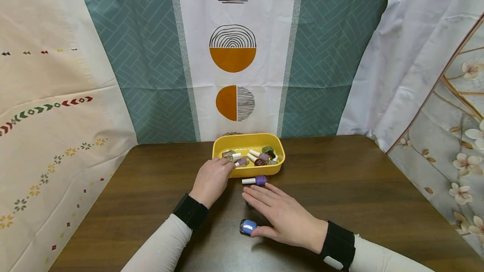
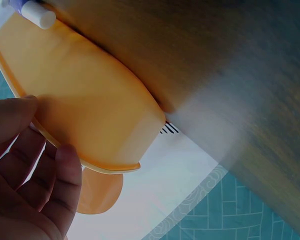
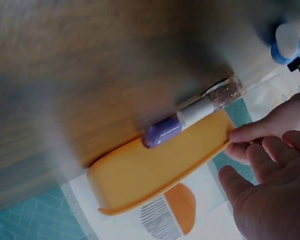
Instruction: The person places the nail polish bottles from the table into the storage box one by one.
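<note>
A yellow tray (image 1: 261, 171) holds several nail polish bottles, including a mauve one with a white cap (image 1: 259, 155). My left hand (image 1: 213, 179) grips its front-left rim, the thumb against the outer wall; some fingertips are hidden. Just before the tray lies a purple nail polish bottle (image 1: 261, 180), its white cap pointing left. My right hand (image 1: 283, 217) is held over the table with fingers extended, holding nothing. Beside its thumb lies a blue nail polish bottle (image 1: 248, 226). A brown glitter nail polish bottle (image 3: 226, 93) shows in the right wrist view, mostly covered in the head view.
The brown wooden table (image 1: 359, 188) runs under everything. A patterned cloth (image 1: 234, 116) hangs right behind the tray, with a cream embroidered cloth (image 1: 56, 137) at the left and a floral one (image 1: 465, 158) at the right.
</note>
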`<state>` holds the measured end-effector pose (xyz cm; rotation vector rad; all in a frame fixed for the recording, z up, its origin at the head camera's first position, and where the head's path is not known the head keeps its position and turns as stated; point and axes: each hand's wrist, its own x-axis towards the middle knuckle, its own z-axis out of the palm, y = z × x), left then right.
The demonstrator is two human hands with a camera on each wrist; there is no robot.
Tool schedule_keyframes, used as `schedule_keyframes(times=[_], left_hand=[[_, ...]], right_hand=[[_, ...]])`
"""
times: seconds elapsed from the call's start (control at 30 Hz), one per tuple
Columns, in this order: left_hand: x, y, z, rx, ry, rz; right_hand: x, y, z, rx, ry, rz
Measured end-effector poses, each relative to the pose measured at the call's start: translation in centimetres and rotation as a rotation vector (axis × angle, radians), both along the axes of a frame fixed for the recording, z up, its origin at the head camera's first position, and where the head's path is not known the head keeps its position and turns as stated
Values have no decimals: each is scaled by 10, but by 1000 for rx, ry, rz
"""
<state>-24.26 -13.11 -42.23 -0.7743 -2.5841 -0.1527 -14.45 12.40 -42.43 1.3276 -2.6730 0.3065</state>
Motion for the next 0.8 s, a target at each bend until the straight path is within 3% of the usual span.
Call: schedule_keyframes(times=[0.17, 0.5, 0.8], left_hand=[[1, 0, 1, -2, -11, 7], [2, 0, 2, -1, -3, -2], [2, -1, 1, 7, 25, -18]], right_hand=[[4, -3, -1, 7, -49, 32], [8, -8, -3, 30, -35, 82], [7, -12, -7, 14, 61, 129]])
